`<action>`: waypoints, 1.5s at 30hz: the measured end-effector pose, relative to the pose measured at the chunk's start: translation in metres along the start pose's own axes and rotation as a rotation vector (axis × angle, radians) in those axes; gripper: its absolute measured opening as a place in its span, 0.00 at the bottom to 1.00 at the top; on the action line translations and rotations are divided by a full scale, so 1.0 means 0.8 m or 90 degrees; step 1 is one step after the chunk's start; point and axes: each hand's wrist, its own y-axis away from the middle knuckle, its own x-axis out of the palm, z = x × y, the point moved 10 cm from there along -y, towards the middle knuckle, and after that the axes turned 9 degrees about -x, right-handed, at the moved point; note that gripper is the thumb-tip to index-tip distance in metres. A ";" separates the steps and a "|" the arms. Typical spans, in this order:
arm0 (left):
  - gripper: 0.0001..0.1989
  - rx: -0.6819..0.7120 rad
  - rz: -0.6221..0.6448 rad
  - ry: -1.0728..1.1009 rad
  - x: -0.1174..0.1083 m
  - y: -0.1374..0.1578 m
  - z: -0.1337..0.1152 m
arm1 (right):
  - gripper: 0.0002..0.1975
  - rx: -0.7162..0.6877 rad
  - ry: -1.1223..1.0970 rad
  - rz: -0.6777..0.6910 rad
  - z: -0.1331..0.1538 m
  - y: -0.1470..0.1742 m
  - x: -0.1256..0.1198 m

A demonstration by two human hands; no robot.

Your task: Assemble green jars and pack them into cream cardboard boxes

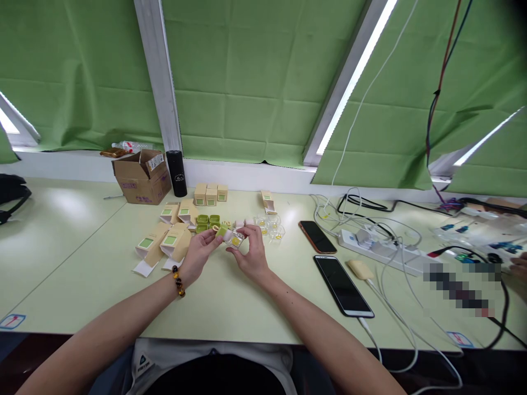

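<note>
Above the table, my left hand (pixel 200 255) is closed on a small green square case (pixel 222 230), its fingers pinching the side. My right hand (pixel 253 257) grips a clear square case (pixel 236 240) with something yellow inside. The two cases meet, with a whitish part (pixel 227 235) between them; whether they are joined I cannot tell. Just beyond my left hand stand several green square cups (pixel 202 219). More clear cases (pixel 276 232) with yellow marks lie past my right hand, beside small pale pinkish pieces (pixel 239 224).
Opened beige cartons (pixel 150 242) lie at the left, with closed small boxes (pixel 211 196) behind. A brown cardboard box (pixel 142 178) and black bottle (pixel 176 173) stand at the back. Two phones (pixel 343 285) (pixel 317 237), a power strip (pixel 381 251) and tangled cables occupy the right. Another person's hand (pixel 519 267) shows at the right edge.
</note>
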 end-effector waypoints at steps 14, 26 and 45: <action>0.25 -0.011 0.009 -0.021 -0.001 -0.004 0.012 | 0.23 -0.009 -0.025 0.002 0.004 0.003 0.004; 0.23 -0.017 0.023 -0.016 0.000 -0.005 0.012 | 0.23 -0.045 0.008 0.026 0.006 0.005 0.009; 0.25 -0.060 0.019 0.001 -0.005 -0.008 0.020 | 0.23 -0.075 0.007 0.051 0.009 0.007 0.014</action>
